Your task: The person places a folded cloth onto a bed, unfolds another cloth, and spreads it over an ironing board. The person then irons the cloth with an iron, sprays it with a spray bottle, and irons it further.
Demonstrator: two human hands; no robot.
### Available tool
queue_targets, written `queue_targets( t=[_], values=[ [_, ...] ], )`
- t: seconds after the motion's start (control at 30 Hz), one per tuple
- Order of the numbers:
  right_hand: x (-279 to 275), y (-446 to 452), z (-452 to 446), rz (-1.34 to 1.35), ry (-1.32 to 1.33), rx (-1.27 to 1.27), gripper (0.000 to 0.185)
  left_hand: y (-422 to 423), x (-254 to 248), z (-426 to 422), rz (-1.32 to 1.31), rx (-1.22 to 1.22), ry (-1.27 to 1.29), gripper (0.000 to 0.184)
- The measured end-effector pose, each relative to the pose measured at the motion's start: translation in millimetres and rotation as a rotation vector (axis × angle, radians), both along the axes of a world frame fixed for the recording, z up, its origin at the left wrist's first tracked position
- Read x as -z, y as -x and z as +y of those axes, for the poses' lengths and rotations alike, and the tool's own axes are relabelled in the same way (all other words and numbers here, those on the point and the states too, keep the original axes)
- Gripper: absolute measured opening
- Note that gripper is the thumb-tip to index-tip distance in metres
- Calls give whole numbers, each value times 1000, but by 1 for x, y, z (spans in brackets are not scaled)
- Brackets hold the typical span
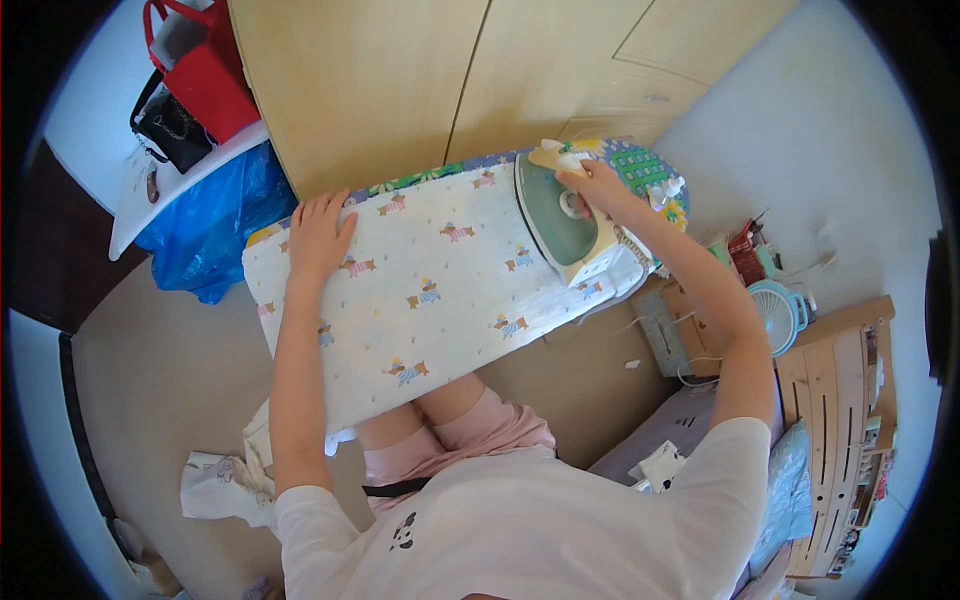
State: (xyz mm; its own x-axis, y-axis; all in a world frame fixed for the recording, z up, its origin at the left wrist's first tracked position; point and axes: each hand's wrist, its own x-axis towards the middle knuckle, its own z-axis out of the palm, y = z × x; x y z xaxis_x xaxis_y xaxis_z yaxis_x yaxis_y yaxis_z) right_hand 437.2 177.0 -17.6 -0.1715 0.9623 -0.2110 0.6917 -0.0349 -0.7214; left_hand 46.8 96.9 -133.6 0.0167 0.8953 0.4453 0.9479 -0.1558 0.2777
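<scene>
A white cloth printed with small dogs (425, 295) lies spread over a flowered ironing board (672, 212) and hangs down its near side. My right hand (592, 187) is wrapped round the handle of a cream and green iron (560, 215). The iron rests on the right part of the cloth, tip toward the far edge. My left hand (320, 235) lies flat on the cloth's left end, fingers pointing to the far edge.
A wooden cabinet (370, 90) stands behind the board. Red (212, 85) and black bags (175, 130) sit at left above a blue plastic bag (220, 225). White fabric (225, 488) lies on the floor. At right are a small fan (775, 315) and a bed (825, 420).
</scene>
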Motion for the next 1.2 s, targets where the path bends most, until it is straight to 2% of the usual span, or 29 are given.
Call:
queue_targets(
  t=[0.1,0.17,0.37,0.53,0.67,0.77,1.03,1.2],
  values=[
    [-12,-6,-4,92,72,27,34,1,-1,0,-21,1,3,41],
    [-30,-8,-14,130,104,178,31,1,-1,-1,-43,5,13,41],
    [-76,-31,-42,293,62,201,26,0,2,0,12,18,46,43],
    [-87,-45,-60,417,66,215,27,-2,0,-1,161,-41,35,45],
    [-85,-60,-66,406,89,210,25,-2,-4,-2,194,-16,39,46],
    [-72,-85,-57,408,133,197,31,-2,-8,-1,277,-80,100,47],
    [-56,-113,-48,436,136,200,31,-2,-15,-7,331,-190,236,52],
    [-45,-109,-33,499,252,118,30,-4,-18,-6,355,-171,192,51]
  ],
)
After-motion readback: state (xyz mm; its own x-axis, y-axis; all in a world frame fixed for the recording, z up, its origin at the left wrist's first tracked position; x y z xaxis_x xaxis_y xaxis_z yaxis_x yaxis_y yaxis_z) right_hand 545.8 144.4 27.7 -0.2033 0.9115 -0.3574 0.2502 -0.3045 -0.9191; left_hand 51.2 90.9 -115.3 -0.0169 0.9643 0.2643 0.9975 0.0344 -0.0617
